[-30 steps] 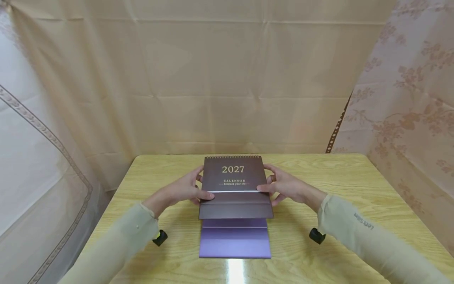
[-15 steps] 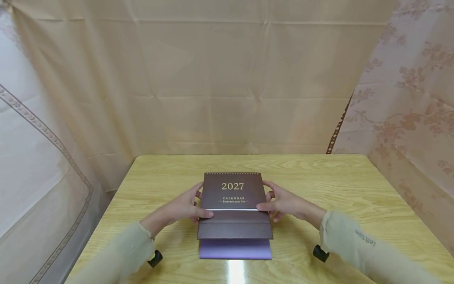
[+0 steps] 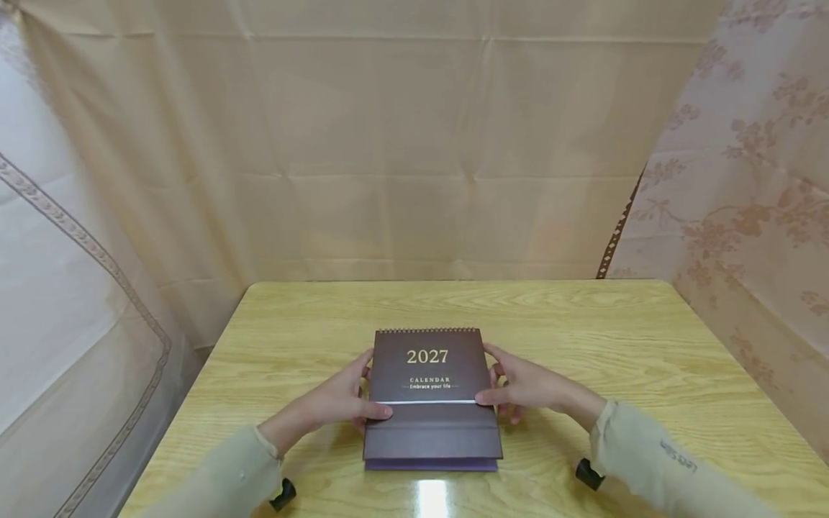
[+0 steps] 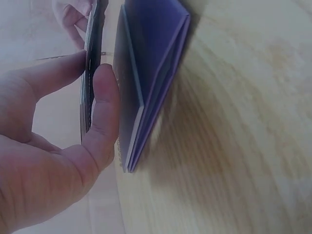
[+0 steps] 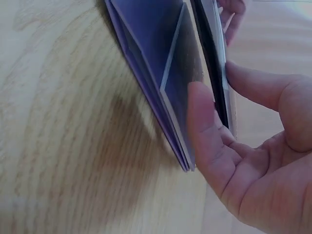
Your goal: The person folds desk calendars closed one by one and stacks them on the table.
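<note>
A dark brown 2027 desk calendar (image 3: 430,370) with a spiral-bound far edge is held level between both hands. My left hand (image 3: 330,399) pinches its left side, thumb on top and fingers underneath. On the right side, my right hand (image 3: 534,386) grips it the same way. Below lies a purple desk calendar (image 3: 430,465), mostly hidden from the head camera, with only its near strip showing. Both wrist views show the purple calendar (image 4: 163,29) on the table, its folded stand boards slightly spread. A narrow gap parts it from the brown calendar (image 5: 214,53) in the right wrist view.
The calendars are over a light wood-grain table (image 3: 583,316). A beige cloth (image 3: 414,144) hangs behind it, and floral cloth (image 3: 764,216) hangs at the right. Light glares on the table near its front.
Both hands have brought the brown calendar toward me and down over the purple one, covering nearly all of it. The purple calendar has stayed in place.
</note>
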A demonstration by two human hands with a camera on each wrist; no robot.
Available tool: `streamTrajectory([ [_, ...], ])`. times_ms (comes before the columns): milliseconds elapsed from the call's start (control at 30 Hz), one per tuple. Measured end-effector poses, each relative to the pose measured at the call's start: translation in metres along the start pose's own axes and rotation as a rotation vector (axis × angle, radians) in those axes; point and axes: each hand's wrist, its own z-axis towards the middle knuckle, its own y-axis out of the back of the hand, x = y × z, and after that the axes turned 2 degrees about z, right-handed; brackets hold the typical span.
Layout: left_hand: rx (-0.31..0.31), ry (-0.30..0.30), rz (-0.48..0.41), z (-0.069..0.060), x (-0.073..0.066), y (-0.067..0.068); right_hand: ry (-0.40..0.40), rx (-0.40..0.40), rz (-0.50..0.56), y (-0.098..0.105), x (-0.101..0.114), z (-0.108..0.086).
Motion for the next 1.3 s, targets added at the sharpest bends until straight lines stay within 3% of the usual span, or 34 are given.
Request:
streamTrajectory([
  [300,0.004,-0.020,0.033,-0.004,0.011,0.007,-0.020,-0.018,-0.094,-0.014,-0.002,0.007],
  [833,-0.029,-0.004,0.089,0.000,0.007,-0.001,0.023,0.037,-0.243,-0.007,0.002,0.012],
  [1100,-0.021,-0.026,0.132,0.001,0.008,-0.001,0.006,0.039,-0.261,-0.006,0.003,0.011],
  [1300,-0.020,-0.015,0.112,0.001,0.008,0.001,0.030,0.033,-0.265,-0.005,0.003,0.013],
])
